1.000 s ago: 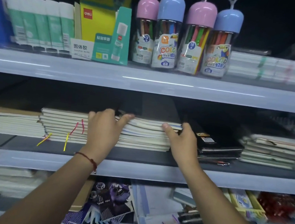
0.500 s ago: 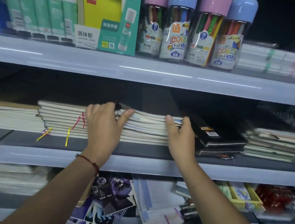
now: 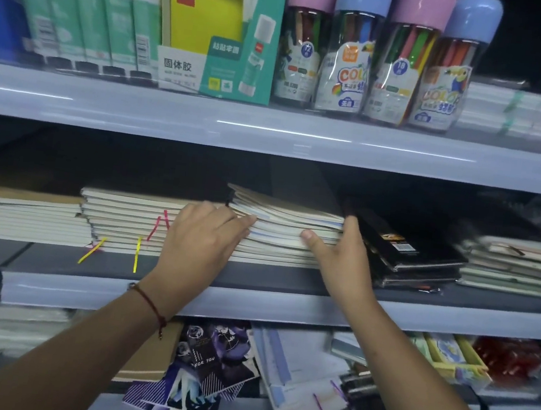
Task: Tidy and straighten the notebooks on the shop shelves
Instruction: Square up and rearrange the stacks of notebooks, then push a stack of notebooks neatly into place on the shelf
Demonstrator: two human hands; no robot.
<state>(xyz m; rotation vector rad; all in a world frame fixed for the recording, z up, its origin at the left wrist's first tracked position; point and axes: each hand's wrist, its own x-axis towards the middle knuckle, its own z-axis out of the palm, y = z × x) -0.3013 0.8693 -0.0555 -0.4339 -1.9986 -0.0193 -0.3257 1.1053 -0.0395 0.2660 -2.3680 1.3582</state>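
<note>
On the middle shelf (image 3: 253, 274) lie several flat stacks of notebooks. My hands are at the central cream stack (image 3: 288, 229), whose upper notebooks are tilted, with the left corner raised. My left hand (image 3: 201, 240) holds its left side: the fingers reach in between it and the neighbouring stack with coloured ribbons (image 3: 124, 221), and the thumb is tucked into the front edges. My right hand (image 3: 341, 252) grips the right front corner, thumb on the front edges and fingers up the right side.
Black notebooks (image 3: 409, 252) lean beside my right hand, with another pale stack (image 3: 514, 265) further right and one at the far left (image 3: 19, 215). Glue sticks (image 3: 81, 11) and pen tubs (image 3: 376, 54) stand on the shelf above. Jumbled notebooks (image 3: 293, 367) fill the shelf below.
The upper notebooks of the central stack have lifted and tilted between my hands. Both hands stay at its sides, and the view has moved closer to the shelf.
</note>
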